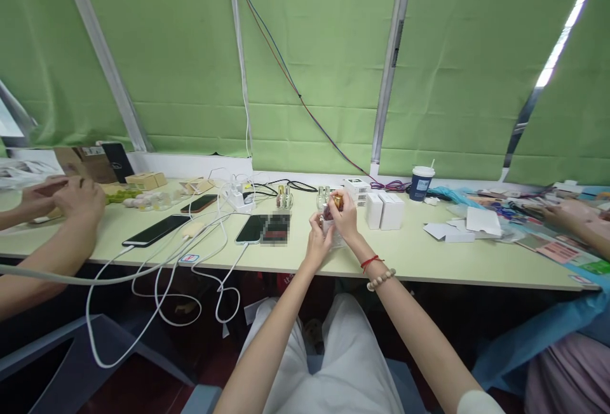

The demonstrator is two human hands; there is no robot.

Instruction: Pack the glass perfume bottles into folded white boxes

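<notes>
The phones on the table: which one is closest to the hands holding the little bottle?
The black phone with a white cable, just left of the blurred patch; the other two lie farther left.

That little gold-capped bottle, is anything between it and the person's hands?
Nothing visible: the left hand and right hand both grip the gold-capped bottle directly, above the table. White boxes stand apart to its right.

Phones [155,230], white boxes [385,211] and a cup [421,183] lie about.

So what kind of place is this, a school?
Probably a shared workroom for packing small bottles. One long table seats several people, with white boxes, little glass bottles and charging phones. Both hands hold a small bottle.
</notes>
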